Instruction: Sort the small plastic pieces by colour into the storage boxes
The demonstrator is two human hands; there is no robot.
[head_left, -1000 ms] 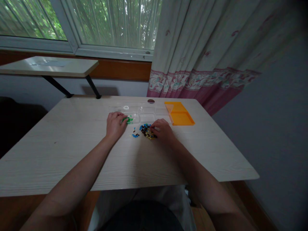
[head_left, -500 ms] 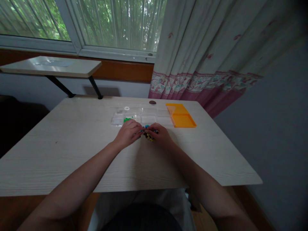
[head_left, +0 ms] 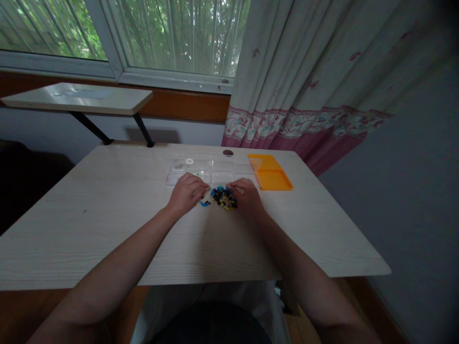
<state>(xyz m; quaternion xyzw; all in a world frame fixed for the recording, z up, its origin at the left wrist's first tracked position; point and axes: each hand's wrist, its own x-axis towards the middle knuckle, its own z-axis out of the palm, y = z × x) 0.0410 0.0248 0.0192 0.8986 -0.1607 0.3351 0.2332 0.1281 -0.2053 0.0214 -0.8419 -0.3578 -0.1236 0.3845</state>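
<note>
A heap of tiny plastic bricks (head_left: 224, 198) in blue, black, yellow and tan lies on the table between my hands. To its left sit a few loose blue bricks (head_left: 205, 203). My left hand (head_left: 187, 192) is closed in a pinch, thumb against fingertips, beside the heap and in front of a clear compartment box (head_left: 222, 177). At the heap's right edge, my right hand (head_left: 246, 195) also pinches with thumb and forefinger. Whatever either pinch holds is too small to make out. The left hand hides part of the box, where a speck of green shows.
An open orange case (head_left: 274, 179) lies at the right, touching the clear box's end. The pale wooden table (head_left: 107, 229) has a round hole (head_left: 228, 153) at its back. A raised shelf (head_left: 82, 98) stands back left, with a curtain (head_left: 287, 95) behind.
My hands have moved apart, left hand leftward and right hand slightly rightward. More of the brick heap and the loose blue bricks now show, while the green pieces in the box are mostly covered.
</note>
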